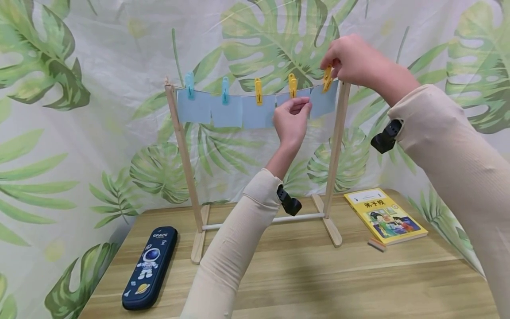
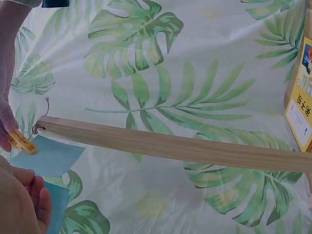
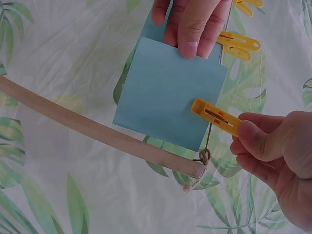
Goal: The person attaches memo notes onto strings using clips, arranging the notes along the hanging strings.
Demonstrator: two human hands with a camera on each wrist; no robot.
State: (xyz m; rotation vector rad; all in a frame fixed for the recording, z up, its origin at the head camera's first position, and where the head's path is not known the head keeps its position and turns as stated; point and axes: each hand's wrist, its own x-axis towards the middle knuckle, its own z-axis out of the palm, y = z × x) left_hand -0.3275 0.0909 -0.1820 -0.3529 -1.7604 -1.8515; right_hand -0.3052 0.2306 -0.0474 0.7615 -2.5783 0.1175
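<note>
My right hand (image 1: 354,60) pinches a yellow clothespin (image 3: 214,116) at the right end of the string. The clothespin's tip overlaps the upper edge of a blue paper square (image 3: 165,92). My left hand (image 1: 292,122) pinches that square's left edge between thumb and fingers. Along the string to the left, more blue paper squares (image 1: 226,111) hang in a row. Two light-blue clothespins (image 1: 225,90) and two other yellow clothespins (image 1: 258,91) sit on the string above them. The string is knotted to a wooden post (image 3: 97,129) close by the right hand.
The wooden frame stands on the table (image 1: 303,283) on flat feet (image 1: 327,221), joined by a white rod (image 1: 299,218). A navy pencil case (image 1: 150,266) lies at left. At right are a yellow book (image 1: 384,217) and a small eraser-like block (image 1: 376,245). Leaf-patterned cloth (image 1: 107,133) hangs behind.
</note>
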